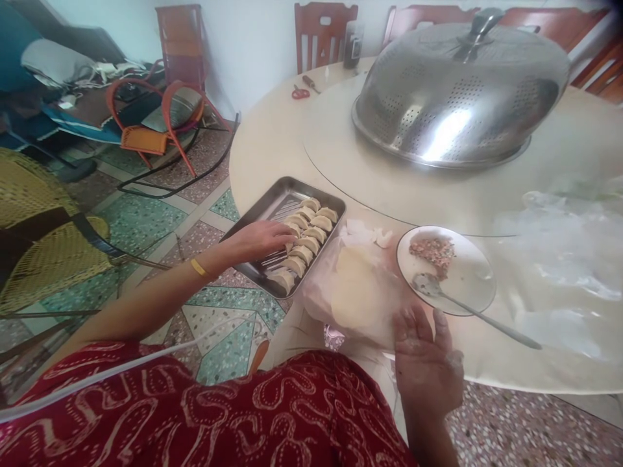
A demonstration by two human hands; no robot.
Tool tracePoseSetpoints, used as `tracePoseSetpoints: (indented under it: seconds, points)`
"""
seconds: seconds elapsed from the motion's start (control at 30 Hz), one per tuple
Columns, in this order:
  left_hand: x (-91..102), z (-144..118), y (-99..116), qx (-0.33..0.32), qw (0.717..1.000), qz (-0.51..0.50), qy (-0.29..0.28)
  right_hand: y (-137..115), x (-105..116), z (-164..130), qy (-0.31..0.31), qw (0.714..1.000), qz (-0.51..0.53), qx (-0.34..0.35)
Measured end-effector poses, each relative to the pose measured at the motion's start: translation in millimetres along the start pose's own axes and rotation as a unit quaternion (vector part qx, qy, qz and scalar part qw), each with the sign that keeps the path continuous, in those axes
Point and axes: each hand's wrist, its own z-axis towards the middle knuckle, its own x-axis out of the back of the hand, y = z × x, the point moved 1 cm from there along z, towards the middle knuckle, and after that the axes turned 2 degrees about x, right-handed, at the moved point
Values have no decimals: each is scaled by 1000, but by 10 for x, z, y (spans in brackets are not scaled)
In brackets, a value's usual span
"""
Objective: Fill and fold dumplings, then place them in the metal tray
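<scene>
My left hand (265, 240) is over the dark metal baking tray (253, 217), fingers bent down and closed around a dumpling at the left row; the fingers partly hide it. Folded dumplings (318, 222) lie in two slanting rows along the tray's right side. My right hand (428, 357) is held at the table's front edge, palm up, fingers apart, with nothing in it. Between the hands, a pale yellow dough sheet or wrapper stack (357, 285) lies on clear plastic. Beyond my right hand, a white plate (470, 275) holds minced filling (435, 251) and a metal spoon (479, 314).
A large perforated steel dome cover (457, 97) stands on the round table's turntable (331, 155). Red-handled scissors (300, 93) and a dark jar (353, 45) are at the back. Clear plastic bags (574, 246) lie at right. Chairs, including a rocking chair (168, 130), stand around.
</scene>
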Motion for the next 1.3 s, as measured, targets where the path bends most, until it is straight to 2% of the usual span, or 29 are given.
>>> tracePoseSetpoints:
  seconds: [0.1, 0.23, 0.37, 0.63, 0.77, 1.07, 1.3]
  points:
    - [-2, -44, -32, 66, 998, 4, -2, -3, 9, -9, 2, 1000, 4, -1]
    - [-13, -69, -24, 163, 984, -1, -77, 7, 19, -11, -11, 1000, 3, 0]
    - [-48, -45, 27, 206, 973, -2, -105, 20, 24, -3, -23, 1000, 4, 7]
    - [-88, -51, 28, 220, 971, -19, -93, 27, 49, -4, -42, 999, 4, 16]
    - [-92, -66, 3, 231, 969, -34, -76, 23, 38, -1, -27, 1000, 10, 4]
    - [-104, -71, -33, 209, 976, -30, -59, 35, 56, 4, -49, 999, 4, 16]
    - [-139, -87, -36, 194, 979, -22, -57, 31, 41, 0, -35, 999, 10, 9]
